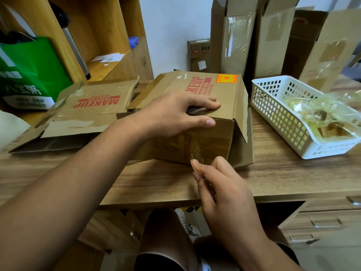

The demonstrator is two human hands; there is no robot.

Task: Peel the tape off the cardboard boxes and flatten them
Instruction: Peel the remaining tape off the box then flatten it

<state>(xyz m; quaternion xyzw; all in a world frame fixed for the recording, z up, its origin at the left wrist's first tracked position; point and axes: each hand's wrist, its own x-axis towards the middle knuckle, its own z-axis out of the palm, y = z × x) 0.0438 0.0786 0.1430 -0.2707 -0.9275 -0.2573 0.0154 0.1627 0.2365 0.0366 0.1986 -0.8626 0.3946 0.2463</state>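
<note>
Wood-grain worktop (283, 173) is carrying several cardboard boxes, with a shelf unit (109, 26) standing behind its left end.

- Printed box (224, 90) is sitting near the middle of the front edge, with red "MAKEUP" lettering on top and a loose flap hanging at its right side.
- Left hand (172, 112) is pressing down on the box top. Grip released: fingers spread over the lid, thumb lying along the top front edge.
- Right hand (220, 184) is hovering over the front edge, just before the box. Grip is pinching the free end of a clear tape strip (195, 147) between thumb and forefinger. The strip is running up the box's front face, partly lifted.
- Opened box (93, 106) with the same lettering is lying toward the left end, touching the printed box.
- White basket (273, 114) is sitting toward the right end, holding crumpled tape wads (322, 112).
- Tall boxes (236, 40) are standing along the back edge.
- Green bag (33, 69) is sitting at the far left.
</note>
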